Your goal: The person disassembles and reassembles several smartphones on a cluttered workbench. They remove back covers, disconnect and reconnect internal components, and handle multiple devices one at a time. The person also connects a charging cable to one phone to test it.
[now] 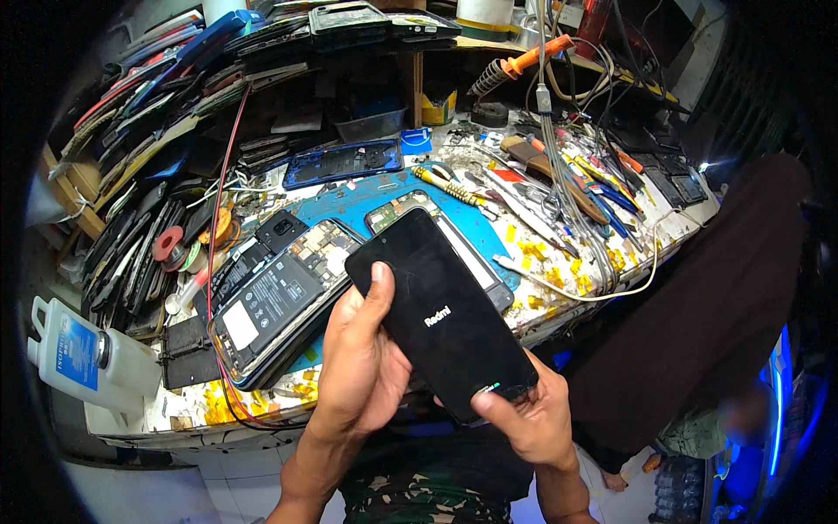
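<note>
A black smartphone [436,319] is held between my two hands, tilted, in front of the bench edge. Its screen is dark, with a small white logo in the middle and a small green mark near the lower end. My left hand [362,349] grips the phone's upper left side, thumb on the front near the top. My right hand [528,415] closes on the lower right corner, thumb resting on the glass. Behind the phone lie an opened phone with its battery and board showing [284,293] and another opened phone body [476,262] on a blue work mat [336,210].
A white bottle with a blue label [131,367] stands at the bench's left. Stacked phone parts [140,236] fill the left side. Screwdrivers and tweezers [602,192] lie at right beneath hanging cables [559,157]. An orange soldering iron [532,57] sits in a coil holder. A dark-clothed person [698,306] is close at right.
</note>
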Demonstrator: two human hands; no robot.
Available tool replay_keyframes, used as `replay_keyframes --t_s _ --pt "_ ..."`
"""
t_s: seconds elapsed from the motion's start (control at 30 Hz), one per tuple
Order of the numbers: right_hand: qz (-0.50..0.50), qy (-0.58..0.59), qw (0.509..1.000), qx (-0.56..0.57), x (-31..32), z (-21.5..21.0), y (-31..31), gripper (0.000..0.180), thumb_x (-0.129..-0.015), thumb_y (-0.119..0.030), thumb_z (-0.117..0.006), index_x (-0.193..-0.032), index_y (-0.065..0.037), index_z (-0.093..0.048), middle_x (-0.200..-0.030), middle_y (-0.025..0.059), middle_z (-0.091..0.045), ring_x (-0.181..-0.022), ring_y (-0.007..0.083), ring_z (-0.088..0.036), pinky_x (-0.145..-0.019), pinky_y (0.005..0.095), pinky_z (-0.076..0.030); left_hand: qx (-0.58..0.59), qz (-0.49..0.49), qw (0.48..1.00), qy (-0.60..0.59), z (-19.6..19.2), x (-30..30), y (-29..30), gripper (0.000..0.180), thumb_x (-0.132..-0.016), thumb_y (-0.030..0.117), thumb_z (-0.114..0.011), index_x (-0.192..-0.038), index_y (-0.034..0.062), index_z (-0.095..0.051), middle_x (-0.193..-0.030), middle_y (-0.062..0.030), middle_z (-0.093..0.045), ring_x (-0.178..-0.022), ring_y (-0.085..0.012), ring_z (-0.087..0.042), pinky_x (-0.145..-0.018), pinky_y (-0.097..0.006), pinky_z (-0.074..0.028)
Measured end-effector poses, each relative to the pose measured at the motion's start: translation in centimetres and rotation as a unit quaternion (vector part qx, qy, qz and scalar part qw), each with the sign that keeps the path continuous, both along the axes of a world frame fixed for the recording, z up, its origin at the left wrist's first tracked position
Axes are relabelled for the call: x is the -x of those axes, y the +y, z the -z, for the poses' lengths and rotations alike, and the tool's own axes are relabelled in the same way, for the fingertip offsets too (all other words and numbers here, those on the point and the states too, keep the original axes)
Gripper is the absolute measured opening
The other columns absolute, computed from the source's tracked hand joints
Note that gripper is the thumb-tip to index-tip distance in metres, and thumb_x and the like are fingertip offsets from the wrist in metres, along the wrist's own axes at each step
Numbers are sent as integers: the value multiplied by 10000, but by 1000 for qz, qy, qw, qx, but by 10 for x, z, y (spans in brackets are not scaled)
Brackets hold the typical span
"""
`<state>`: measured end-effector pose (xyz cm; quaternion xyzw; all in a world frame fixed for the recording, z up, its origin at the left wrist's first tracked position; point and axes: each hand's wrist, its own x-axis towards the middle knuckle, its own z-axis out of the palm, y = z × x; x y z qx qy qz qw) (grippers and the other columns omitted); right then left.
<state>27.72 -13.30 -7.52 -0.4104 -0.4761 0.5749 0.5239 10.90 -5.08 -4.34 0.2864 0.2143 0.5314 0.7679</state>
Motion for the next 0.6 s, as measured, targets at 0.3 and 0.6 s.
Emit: replay_keyframes --t_s 0.3,0.6 --pt "-1 125 992 25 1 7 6 427 -1003 -161 -528 -1335 101 -467 -1185 138 -630 -1047 138 -604 -927 292 -485 -7 -8 999 -32 4 2 6 449 -1050 369 -393 -1287 1 -493 -1217 -138 -620 -1094 -241 -632 -943 -411 -530" --pt "63 19 997 -30 22 6 7 342 -864 13 -693 -1157 100 -539 -1068 187 -681 -916 179 -678 -823 291 -545 -19 -21 1000 -13 0 2 2 485 -1052 404 -361 -1285 -10 -459 -1177 -128 -614 -1014 -203 -651 -838 -350 -573"
